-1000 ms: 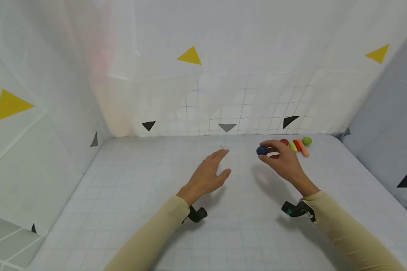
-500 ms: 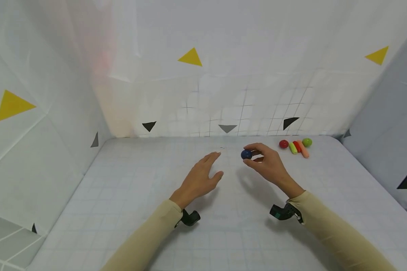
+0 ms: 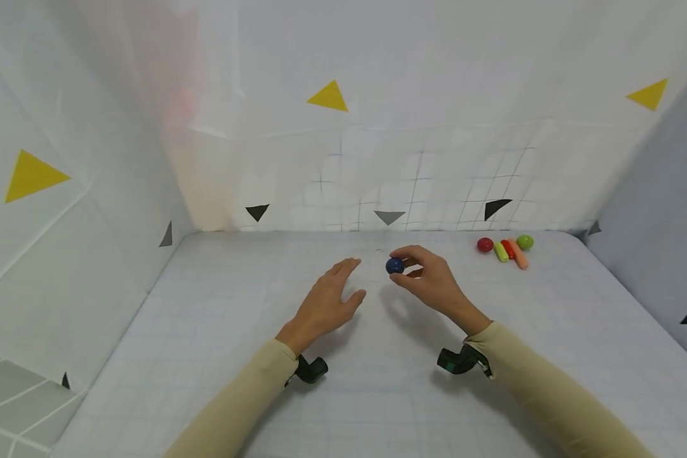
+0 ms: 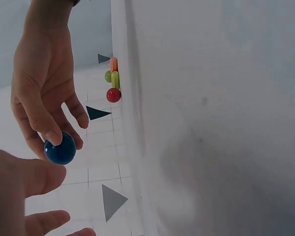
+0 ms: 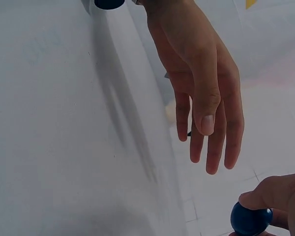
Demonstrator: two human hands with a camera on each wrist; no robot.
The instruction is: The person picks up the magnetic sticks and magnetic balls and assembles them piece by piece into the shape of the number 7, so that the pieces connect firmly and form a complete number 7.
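Observation:
A small, shiny dark blue ball (image 3: pixel 395 266) is pinched between the thumb and fingers of my right hand (image 3: pixel 432 280), held above the white table (image 3: pixel 378 407). To its left hovers my left hand (image 3: pixel 323 305), its fingers extended and its thumb apart, holding nothing. A gap separates the left fingertips from the ball in the head view. The left wrist view shows the blue ball (image 4: pixel 60 148) in the right hand's grip. In the right wrist view the left hand (image 5: pixel 201 83) has loosely straight fingers, and the ball (image 5: pixel 250 219) sits at the lower right.
At the table's back right lie a red ball (image 3: pixel 485 245), a yellow-green stick-like piece (image 3: pixel 500 251), a red piece (image 3: pixel 507 249), an orange piece (image 3: pixel 518 254) and a green ball (image 3: pixel 525 242). White sheet walls (image 3: pixel 435 63) enclose the back and sides.
My right hand has carried the blue ball leftward, away from the coloured pieces at the back right. The left hand has shifted slightly left, its fingers still extended.

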